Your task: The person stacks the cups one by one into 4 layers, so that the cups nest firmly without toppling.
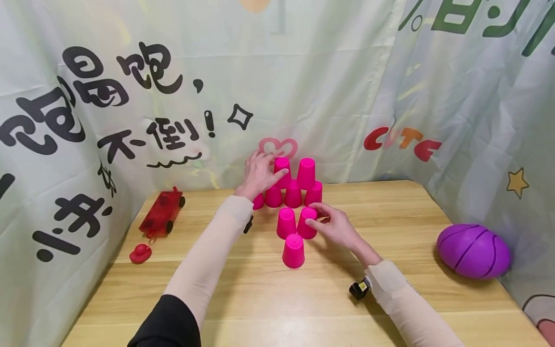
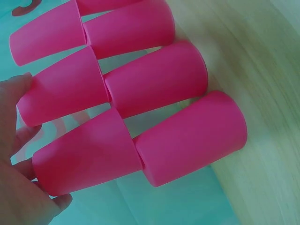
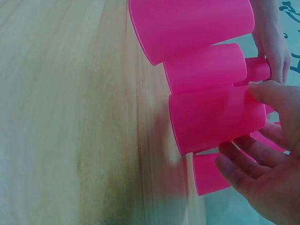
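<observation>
Upside-down pink cups stand on the table. At the back, an upper row rests on a lower row, partly hidden behind my left hand (image 1: 257, 176). That hand reaches round the upper row: its thumb lies against the middle cup (image 2: 65, 89), and other fingers curl at the narrow end of the end cup (image 2: 89, 152). Nearer me, two cups stand side by side, and a single cup (image 1: 293, 251) stands in front. My right hand (image 1: 336, 226) grips the right cup (image 1: 307, 223) of that pair, thumb on one side and fingers on the other; the left cup (image 1: 286, 223) is untouched.
A red toy car (image 1: 162, 213) and a small red hat-shaped piece (image 1: 140, 253) lie at the table's left side. A purple ball (image 1: 474, 251) sits near the right edge. A printed curtain (image 1: 312, 96) hangs behind the table (image 1: 269, 308).
</observation>
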Motion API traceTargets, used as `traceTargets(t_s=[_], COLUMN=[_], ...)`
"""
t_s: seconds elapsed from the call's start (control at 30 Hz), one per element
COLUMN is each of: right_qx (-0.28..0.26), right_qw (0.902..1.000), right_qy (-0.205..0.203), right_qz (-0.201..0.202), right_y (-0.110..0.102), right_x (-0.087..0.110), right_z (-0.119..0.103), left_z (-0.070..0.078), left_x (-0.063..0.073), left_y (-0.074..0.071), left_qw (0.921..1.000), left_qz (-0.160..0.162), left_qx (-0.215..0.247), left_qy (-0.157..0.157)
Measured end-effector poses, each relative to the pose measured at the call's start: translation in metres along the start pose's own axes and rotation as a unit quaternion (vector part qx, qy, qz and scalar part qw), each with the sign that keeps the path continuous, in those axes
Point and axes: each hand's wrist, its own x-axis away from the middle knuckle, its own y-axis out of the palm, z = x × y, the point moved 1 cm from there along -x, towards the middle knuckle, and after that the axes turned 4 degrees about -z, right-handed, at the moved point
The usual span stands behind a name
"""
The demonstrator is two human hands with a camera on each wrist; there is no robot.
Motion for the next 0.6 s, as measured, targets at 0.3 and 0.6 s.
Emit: traceTargets(t_s=[0.3, 0.6], right_qx=[-0.001, 0.002], right_qw=[1.0000, 1.0000], right_qy=[0.001, 0.002], right_qz=[-0.002, -0.002], right_y=[-0.0003, -0.0008], right_x=[-0.0003, 0.0002], right_z=[-0.0006, -0.0004], left_z=[0.0000, 0.0011], left_x=[-0.0009, -0.0004], left_y=[-0.0004, -0.0036], left_qw=[1.0000, 0.9999], left_qz=[0.000, -0.004], left_qx=[-0.003, -0.009], left_qy=[-0.003, 0.011])
